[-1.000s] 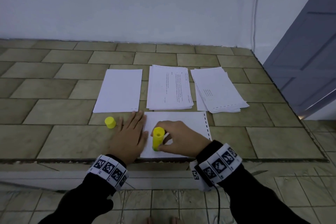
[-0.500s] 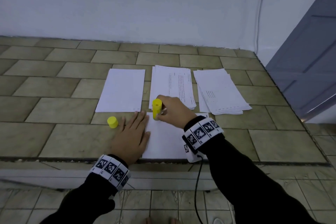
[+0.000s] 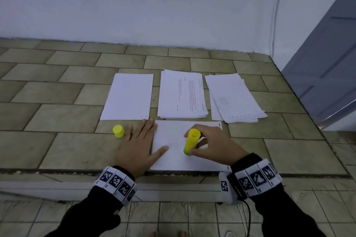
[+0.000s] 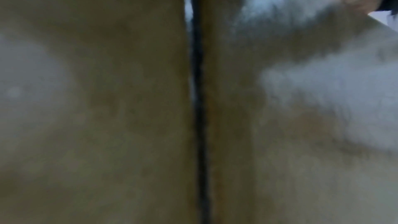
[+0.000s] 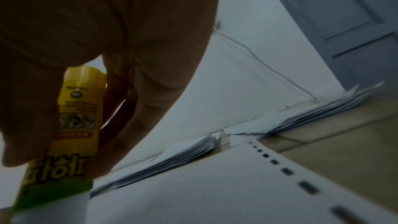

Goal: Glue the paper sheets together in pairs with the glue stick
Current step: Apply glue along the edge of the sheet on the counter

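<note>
Head view: right hand (image 3: 210,145) clamped round yellow glue stick (image 3: 190,141), tip down on near sheet (image 3: 173,158) at tiled ledge edge. Left hand (image 3: 137,145) flat, fingers spread, thumb pinning sheet's left edge. Gluing under way, judging by pose. Next likely: cover sheet from middle stack (image 3: 182,97), laid square.

1. Three white paper stacks (image 3: 128,97) (image 3: 182,96) (image 3: 234,97) lie side by side across the middle of the frame, with narrow strips of bare olive-tiled ledge (image 3: 57,148) between them.
2. Left of centre, a small yellow cylindrical cap (image 3: 118,131) stands just beside the flat left hand (image 3: 137,147).
3. The right hand (image 3: 212,145) and an upright yellow glue stick (image 3: 190,141) occupy the single white sheet (image 3: 173,159) at lower centre.
4. Bare tiles stretch wide at the left of the frame and at the right of the sheet.
5. A white wall (image 3: 154,5) closes the top; a grey panelled door (image 3: 327,54) blocks the right edge.
</note>
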`<state>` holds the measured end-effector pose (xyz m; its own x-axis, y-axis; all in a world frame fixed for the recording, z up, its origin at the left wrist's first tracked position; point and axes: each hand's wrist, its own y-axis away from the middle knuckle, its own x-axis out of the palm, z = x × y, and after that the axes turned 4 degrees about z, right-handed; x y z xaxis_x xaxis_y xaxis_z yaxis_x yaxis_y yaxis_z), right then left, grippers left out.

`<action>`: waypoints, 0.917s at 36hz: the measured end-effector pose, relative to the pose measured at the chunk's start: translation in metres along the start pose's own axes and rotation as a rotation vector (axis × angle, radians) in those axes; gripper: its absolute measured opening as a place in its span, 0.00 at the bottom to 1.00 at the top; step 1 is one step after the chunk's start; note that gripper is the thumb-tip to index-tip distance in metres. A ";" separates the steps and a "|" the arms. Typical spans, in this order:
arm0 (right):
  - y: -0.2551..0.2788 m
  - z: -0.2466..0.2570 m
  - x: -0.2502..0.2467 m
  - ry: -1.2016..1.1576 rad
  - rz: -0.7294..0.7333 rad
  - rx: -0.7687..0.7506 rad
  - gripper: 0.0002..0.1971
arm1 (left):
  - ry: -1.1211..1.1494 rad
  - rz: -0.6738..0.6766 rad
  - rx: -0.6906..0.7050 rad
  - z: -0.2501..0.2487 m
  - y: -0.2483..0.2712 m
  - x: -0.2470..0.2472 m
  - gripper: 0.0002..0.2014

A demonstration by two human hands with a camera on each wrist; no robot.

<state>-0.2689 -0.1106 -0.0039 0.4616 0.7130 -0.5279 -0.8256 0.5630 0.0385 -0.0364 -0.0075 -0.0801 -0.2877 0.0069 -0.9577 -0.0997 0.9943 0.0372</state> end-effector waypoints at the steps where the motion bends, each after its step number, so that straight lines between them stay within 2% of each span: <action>1: 0.004 0.001 0.002 -0.001 0.018 -0.010 0.09 | -0.016 0.019 -0.006 -0.001 0.000 -0.001 0.52; 4: 0.011 0.004 0.007 0.016 0.068 -0.060 0.08 | -0.059 0.042 -0.019 -0.003 -0.001 -0.003 0.57; 7: 0.012 0.006 0.009 0.060 0.098 -0.105 0.13 | -0.065 0.050 -0.022 -0.004 0.000 -0.004 0.59; 9: 0.009 0.007 0.008 0.079 0.093 -0.104 0.10 | -0.068 0.048 -0.017 -0.004 0.000 -0.003 0.59; 12: -0.002 0.005 0.003 0.095 0.038 -0.081 0.05 | -0.061 0.039 -0.016 -0.003 0.000 -0.003 0.59; 23: -0.046 -0.009 -0.020 0.123 -0.138 0.028 0.06 | -0.056 0.037 -0.018 -0.002 0.000 -0.003 0.59; 27: -0.037 -0.015 -0.024 0.112 -0.170 0.035 0.06 | -0.070 0.034 -0.021 -0.003 -0.001 -0.002 0.59; 33: 0.004 -0.021 -0.035 0.052 -0.117 0.028 0.06 | -0.070 0.038 -0.027 -0.003 0.000 -0.002 0.59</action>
<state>-0.2950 -0.1420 -0.0033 0.5363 0.6191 -0.5737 -0.7572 0.6532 -0.0029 -0.0386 -0.0075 -0.0779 -0.2246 0.0526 -0.9730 -0.1164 0.9899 0.0804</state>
